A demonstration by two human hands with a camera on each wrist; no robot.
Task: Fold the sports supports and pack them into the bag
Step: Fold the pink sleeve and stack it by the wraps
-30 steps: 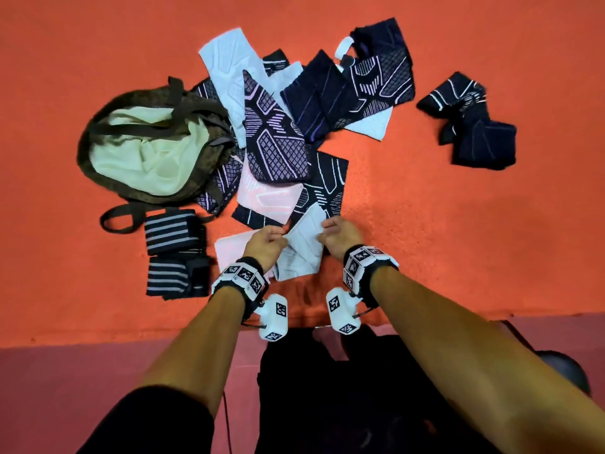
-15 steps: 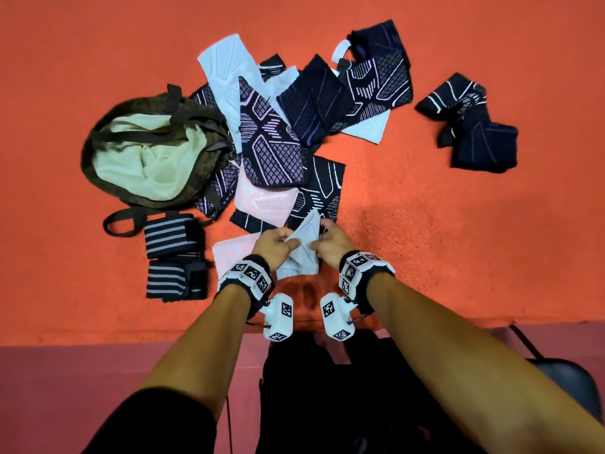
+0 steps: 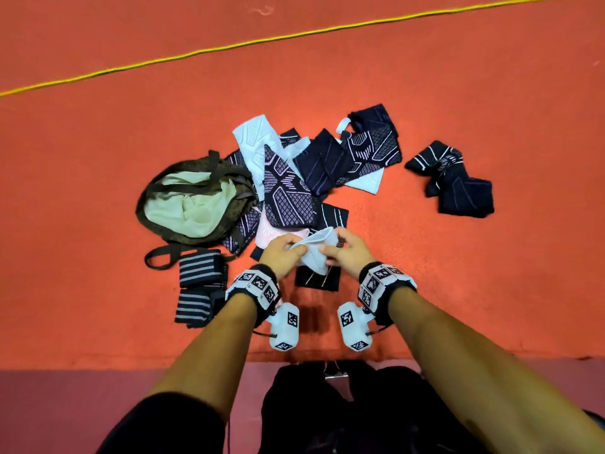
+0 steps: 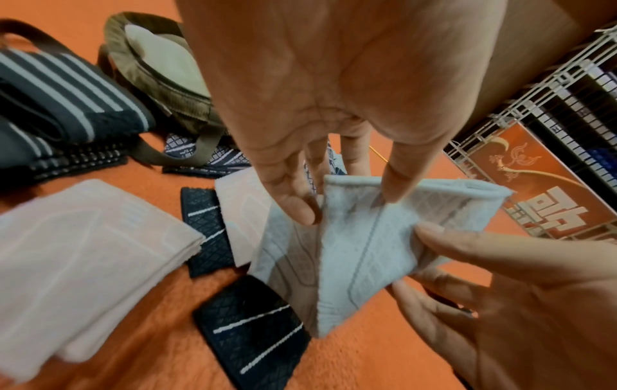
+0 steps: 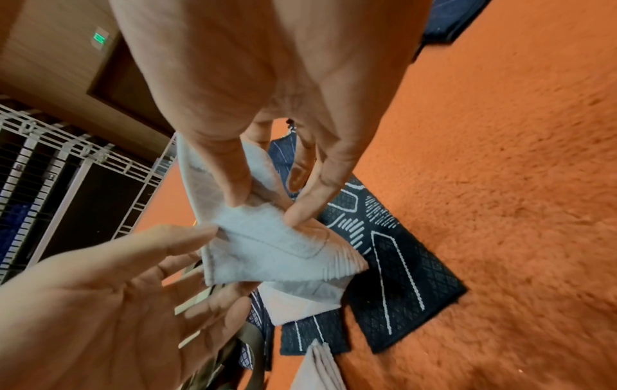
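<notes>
An orange carpet (image 3: pixel 458 290) is being shown as the work surface, w/ a yellow cord (image 3: pixel 294 36) running across the upper part of the head view and a pink strip of floor (image 3: pixel 65 404) along the lower edge. In the wrist views a white wire rack (image 4: pixel 521 105) is being seen in the background at upper right (left wrist) and at left (right wrist).

At frame centre in the head view, a pale blue-white support (image 3: pixel 316 253) is being held above the carpet by both hands. It is being pinched betw. thumb and fingers of the left hand (image 3: pixel 283 255) at one side and of the right hand (image 3: pixel 348 252) at the other; the pinch is being confirmed in the left wrist view (image 4: pixel 337 237) and the right wrist view (image 5: pixel 267 245). The fabric is being shown part-folded, w/ a crease down its middle.

An olive bag (image 3: pixel 196 204), mouth open and pale lining exposed, is being shown lying at centre left. Two grey-striped wraps (image 3: pixel 199 286) are being shown stacked just below it, at lower left of the hands. A heap of navy patterned and white supports (image 3: pixel 294 178) is being shown overlapping betw. the bag and upper centre. A dark folded pair (image 3: pixel 458 188) is being shown apart at right. A navy support w/ white lines (image 3: pixel 316 278) is lying directly under the hands.
</notes>
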